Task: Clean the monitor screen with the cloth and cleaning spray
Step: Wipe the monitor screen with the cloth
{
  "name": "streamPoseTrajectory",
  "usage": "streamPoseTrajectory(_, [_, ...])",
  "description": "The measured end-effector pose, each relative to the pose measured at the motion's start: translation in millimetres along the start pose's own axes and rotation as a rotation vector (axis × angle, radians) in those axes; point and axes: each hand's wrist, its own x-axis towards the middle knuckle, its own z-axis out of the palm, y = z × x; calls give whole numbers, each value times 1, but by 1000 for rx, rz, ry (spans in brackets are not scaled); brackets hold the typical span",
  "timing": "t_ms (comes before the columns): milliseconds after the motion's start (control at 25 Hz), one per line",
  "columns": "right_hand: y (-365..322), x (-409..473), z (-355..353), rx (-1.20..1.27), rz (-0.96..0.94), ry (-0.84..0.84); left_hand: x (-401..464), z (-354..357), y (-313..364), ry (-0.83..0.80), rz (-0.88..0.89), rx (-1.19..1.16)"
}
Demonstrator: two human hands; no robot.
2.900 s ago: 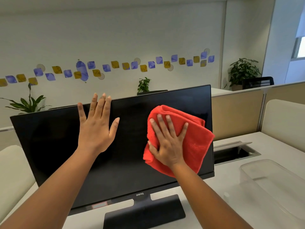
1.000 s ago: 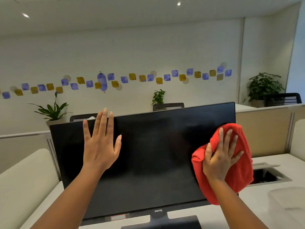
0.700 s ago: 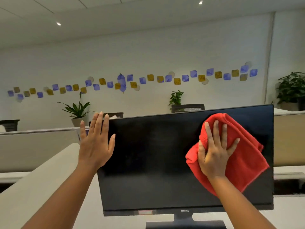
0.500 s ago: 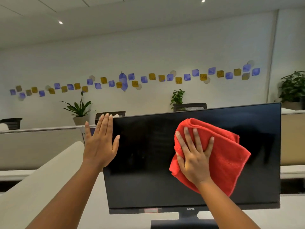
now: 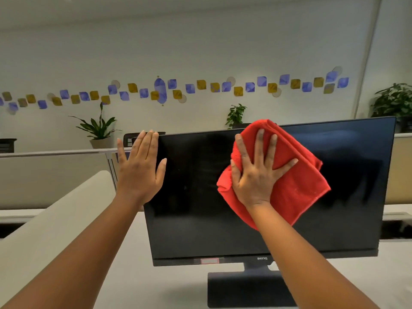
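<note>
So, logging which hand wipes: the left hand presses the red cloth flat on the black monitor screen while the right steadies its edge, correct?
Hands swapped. The head view shows the right hand pressing the red cloth on the monitor screen; the left hand steadies its edge.

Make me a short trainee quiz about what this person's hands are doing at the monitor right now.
1. True or false: the right hand presses the red cloth flat against the monitor screen.
2. Where is the left hand? A) on the stand B) open at the screen's upper left corner C) holding a spray bottle
3. Fill in: the cloth overlaps the screen's ____ edge.

Key: 1 true; 2 B; 3 top.
</note>
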Motion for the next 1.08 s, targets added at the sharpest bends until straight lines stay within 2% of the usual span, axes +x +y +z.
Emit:
streamPoseTrajectory(280, [-60,-57,17,30,-383,-114,-1,1,2,51,-12,-71])
streamPoseTrajectory(520, [-33,-118,20,-84,-696,-244,1,-5,-5,30,22,-61])
streamPoseTrajectory(600, [-14,-115,14,-84,-622,-234,1,-6,-6,24,30,-68])
streamPoseTrajectory(720, [4,-82,5,-40,-270,-164,3,-6,-4,15,26,-97])
streamPoseTrajectory(800, [-1,-52,1,-24,-148,-116,3,-6,-4,17,15,-113])
streamPoseTrajectory(1080, [-73,-1,5,2,-256,-95,5,-10,-8,38,2,-154])
